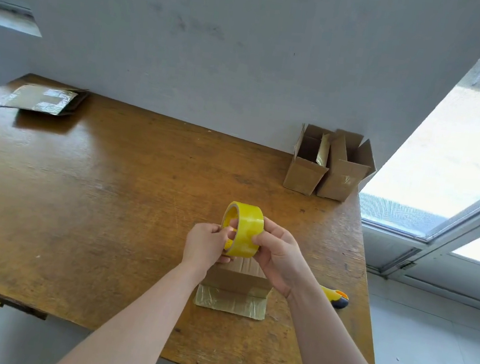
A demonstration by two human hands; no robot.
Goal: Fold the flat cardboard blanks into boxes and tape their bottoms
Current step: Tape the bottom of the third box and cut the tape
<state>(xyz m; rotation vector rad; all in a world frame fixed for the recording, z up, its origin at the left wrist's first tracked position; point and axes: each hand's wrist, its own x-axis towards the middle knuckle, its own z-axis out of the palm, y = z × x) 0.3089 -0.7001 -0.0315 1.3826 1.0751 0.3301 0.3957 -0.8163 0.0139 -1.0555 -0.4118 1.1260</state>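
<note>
Yellow tape roll (243, 230) above a cardboard box (235, 284) on the table (80, 192); the left hand (205, 245) hooks fingers through its core, the right hand (279, 256) clasps its outside.

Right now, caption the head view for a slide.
Taping step: left hand and right hand hold yellow tape roll over cardboard box.

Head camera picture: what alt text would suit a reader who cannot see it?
Seen from above, a person's left hand and right hand hold a roll of yellow tape over a cardboard box on a wooden table. Two open boxes stand at its far right corner, flat cardboard lies far left, and a yellow-handled tool lies near the right wrist.
</note>
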